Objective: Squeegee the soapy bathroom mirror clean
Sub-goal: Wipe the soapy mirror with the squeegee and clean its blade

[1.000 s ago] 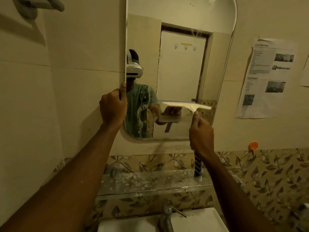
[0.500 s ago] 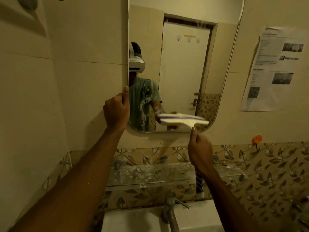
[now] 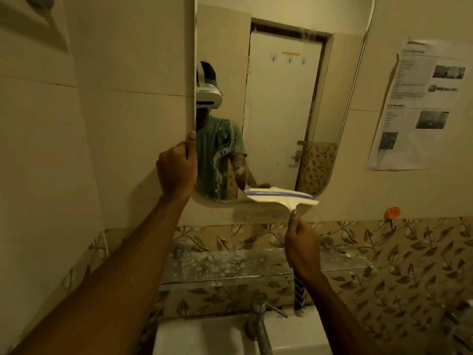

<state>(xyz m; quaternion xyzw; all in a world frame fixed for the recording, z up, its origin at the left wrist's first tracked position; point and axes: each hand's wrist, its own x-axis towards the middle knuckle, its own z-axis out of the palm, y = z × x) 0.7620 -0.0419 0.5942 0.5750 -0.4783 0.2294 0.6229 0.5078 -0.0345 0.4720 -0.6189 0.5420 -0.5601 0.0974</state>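
Head view: your left hand point(image 3: 176, 170) grips the left edge of the mirror point(image 3: 281, 111), fingers curled round it and thumb lying up the rim. Your right hand point(image 3: 302, 247) wraps the handle of the squeegee point(image 3: 279, 197), one fingertip reaching toward the head. The blade sits at the mirror's bottom edge, right of centre.

From here the blade will likely run off the glass and shed suds onto the wall below. White streaks near your left hand could also be missed if the next pass starts too far right.

Below, a glass shelf point(image 3: 230, 265) is flecked with foam, with a tap point(image 3: 258, 316) and basin point(image 3: 204, 334) nearest you. Leaf-patterned tiles point(image 3: 409, 265) band the wall. At right are printed sheets point(image 3: 419, 106) and an orange hook point(image 3: 393, 211).
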